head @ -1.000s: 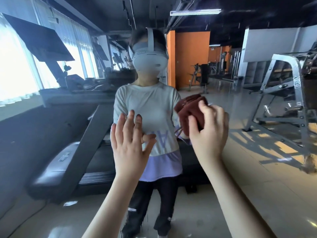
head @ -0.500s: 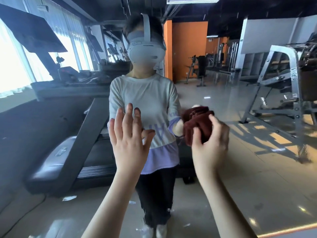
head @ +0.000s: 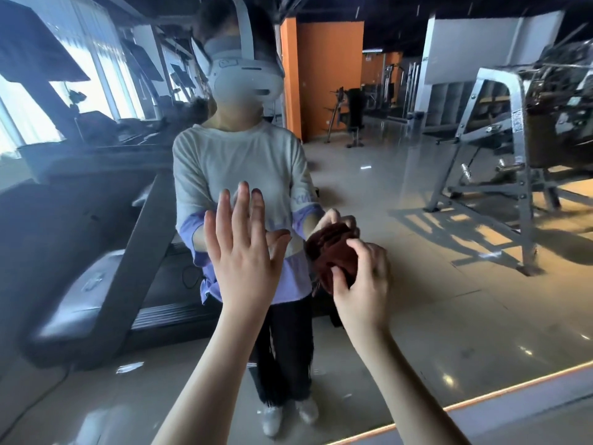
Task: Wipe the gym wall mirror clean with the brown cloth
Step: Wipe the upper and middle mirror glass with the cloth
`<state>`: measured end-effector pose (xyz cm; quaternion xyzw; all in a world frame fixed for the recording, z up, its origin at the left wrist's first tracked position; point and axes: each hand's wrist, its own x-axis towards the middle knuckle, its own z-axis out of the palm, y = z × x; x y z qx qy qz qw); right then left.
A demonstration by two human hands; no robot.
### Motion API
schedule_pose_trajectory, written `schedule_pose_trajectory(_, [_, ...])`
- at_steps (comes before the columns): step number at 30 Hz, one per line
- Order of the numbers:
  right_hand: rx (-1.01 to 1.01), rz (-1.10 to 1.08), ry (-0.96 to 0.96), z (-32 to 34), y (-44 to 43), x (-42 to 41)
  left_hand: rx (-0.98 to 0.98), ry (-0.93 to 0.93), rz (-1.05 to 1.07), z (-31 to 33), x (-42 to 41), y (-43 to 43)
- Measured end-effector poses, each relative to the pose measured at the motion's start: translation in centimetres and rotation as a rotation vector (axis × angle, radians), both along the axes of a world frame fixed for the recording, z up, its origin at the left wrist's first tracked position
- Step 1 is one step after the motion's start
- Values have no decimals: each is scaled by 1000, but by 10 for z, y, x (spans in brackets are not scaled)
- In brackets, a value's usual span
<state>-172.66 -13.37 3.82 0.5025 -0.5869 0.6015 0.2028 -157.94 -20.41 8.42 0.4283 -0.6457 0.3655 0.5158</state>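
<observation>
I count two hands, one brown cloth (head: 333, 248), one mirror (head: 449, 300). Left hand (head: 244, 252) is flat at the mirror, fingers straight, holding nothing. Right hand (head: 362, 284) grips the bunched cloth against the mirror.

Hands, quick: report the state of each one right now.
Left hand: open, fingers straight, holding nothing.
Right hand: closed, fingers curled round the brown cloth.

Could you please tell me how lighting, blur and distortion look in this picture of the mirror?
Head view: reflected windows blow out at the left, hazing that side of the mirror bluish; sun patches streak the reflected floor at right; the wide-angle lens bends the edges; left hand, right hand and brown cloth look fairly sharp.
</observation>
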Motion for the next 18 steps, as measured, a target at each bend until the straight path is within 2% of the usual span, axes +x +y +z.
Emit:
schedule_pose_trajectory(2, [-14,-5,-17,-1,-1,-10,-1,-7,-9,1,2,1])
schedule_pose_trajectory(6, [-77,-79,-285,-10,2,-19,5,-29,-12,1,5,3])
schedule_pose_trajectory(7, [-69,-84,-285,-14,2,-13,8,-28,-13,1,5,3])
schedule_pose_trajectory(12, [-19,-3,-32,-15,1,-8,34,6,-35,5,1,7])
schedule_pose_trajectory(14, [-88,-21,-89,0,0,-28,35,22,-49,4,1,9])
schedule_pose_trajectory(16, [-169,-42,-236,12,0,-49,29,44,-56,4,-4,13])
schedule_pose_trajectory(18, [-187,-54,-240,10,1,-53,25,47,-72,3,-13,16])
